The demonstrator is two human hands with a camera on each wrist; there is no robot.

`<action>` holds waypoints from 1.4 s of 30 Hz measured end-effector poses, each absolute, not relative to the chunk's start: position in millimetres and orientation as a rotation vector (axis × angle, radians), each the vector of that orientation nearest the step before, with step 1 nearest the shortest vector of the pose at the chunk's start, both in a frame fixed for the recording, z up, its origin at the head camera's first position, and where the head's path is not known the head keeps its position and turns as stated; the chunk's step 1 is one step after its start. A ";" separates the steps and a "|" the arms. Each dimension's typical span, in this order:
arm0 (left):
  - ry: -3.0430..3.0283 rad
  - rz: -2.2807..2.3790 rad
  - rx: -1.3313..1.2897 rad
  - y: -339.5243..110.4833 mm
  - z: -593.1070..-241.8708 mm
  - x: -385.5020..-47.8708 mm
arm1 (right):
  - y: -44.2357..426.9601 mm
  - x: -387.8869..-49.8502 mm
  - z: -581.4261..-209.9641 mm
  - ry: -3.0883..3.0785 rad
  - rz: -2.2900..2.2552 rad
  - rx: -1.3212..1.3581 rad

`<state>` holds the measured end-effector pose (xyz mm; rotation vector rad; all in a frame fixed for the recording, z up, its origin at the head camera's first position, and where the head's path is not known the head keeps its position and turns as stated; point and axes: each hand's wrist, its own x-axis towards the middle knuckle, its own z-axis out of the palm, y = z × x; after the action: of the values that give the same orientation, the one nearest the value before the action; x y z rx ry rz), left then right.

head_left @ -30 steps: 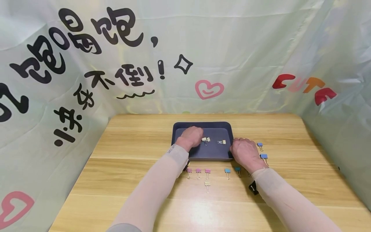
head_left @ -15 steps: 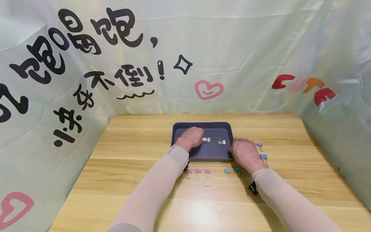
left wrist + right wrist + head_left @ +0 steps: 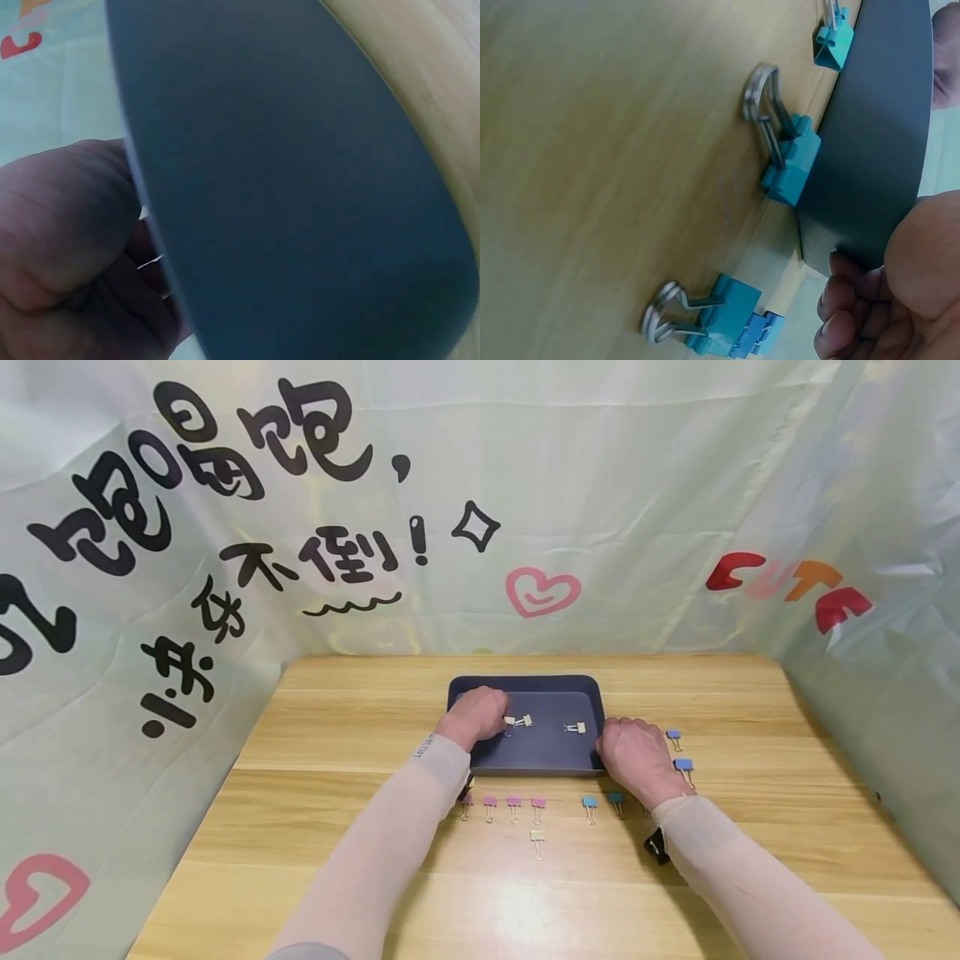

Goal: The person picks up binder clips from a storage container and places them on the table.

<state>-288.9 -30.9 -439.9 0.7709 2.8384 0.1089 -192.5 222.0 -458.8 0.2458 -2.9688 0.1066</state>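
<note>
My left hand [image 3: 476, 717] is over the left part of the dark tray [image 3: 540, 757], fingers curled at a pale yellow binder clip [image 3: 510, 721], which it seems to pinch. A second pale yellow binder clip [image 3: 527, 720] lies close beside that one, and a third pale clip [image 3: 577, 727] lies farther right in the tray. In the left wrist view the tray wall [image 3: 277, 165] hides the fingertips of the left hand [image 3: 60, 232]. My right hand [image 3: 636, 753] grips the tray's right front corner; the right wrist view shows curled fingers [image 3: 840, 300] and the thumb there.
In front of the tray stand several pink binder clips [image 3: 514, 802] and teal binder clips [image 3: 589, 802]. A single pale yellow clip [image 3: 537, 837] is nearer the front. Blue clips [image 3: 683, 765] are right of my right hand. A printed cloth [image 3: 637, 510] hangs behind the table.
My left hand has moved slightly left in the tray, and the two pale clips at its fingers have shifted left with it. Another pink clip now shows. The right hand stays put.
</note>
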 end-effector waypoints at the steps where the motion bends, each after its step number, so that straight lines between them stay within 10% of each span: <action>1: 2.838 0.105 0.771 -32.4 -439.7 -288.8 | 222.2 -192.6 -458.9 -2.971 0.106 0.244; 42: 2.854 0.415 0.300 -41.0 -426.3 -277.3 | 222.5 -191.9 -456.8 -2.983 0.119 0.247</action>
<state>-277.3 -41.0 -426.3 0.3002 2.8543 0.4151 -191.9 222.5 -456.8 0.2466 -2.9833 0.1191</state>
